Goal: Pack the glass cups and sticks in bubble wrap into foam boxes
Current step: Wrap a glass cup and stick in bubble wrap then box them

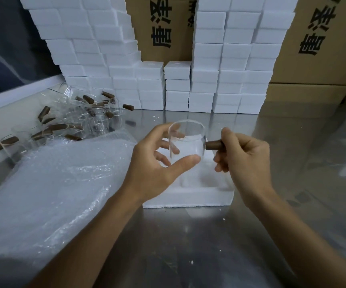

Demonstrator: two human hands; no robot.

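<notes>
- left hand (157, 161) holds a clear glass cup (186, 142) above the table, thumb curled under its lower side, fingers bent round the far side and seen through the glass; the cup lies tilted, mouth turned up and away
- right hand (245, 156) grips a brown stick (212, 144) that juts from the cup's right side; fingers curled round it, only the stub next to the glass showing; whether stick and cup are joined i cannot tell
- open foam box (188, 196) sits on the metal table (188, 246) right under both hands; its hollows are partly hidden by the cup and hands
- bubble wrap (53, 183) lies in a loose pile to the left, its edge just beside the box
- more glass cups with brown sticks (74, 119) heaped at the far left, behind the wrap; one loose stick (128, 107) lies near the stacks
- closed white foam boxes (220, 80) stacked in tall columns along the back; brown cartons (323, 38) with black printed characters stand behind them
- small white foam crumbs (192, 262) scattered on the table near the front
</notes>
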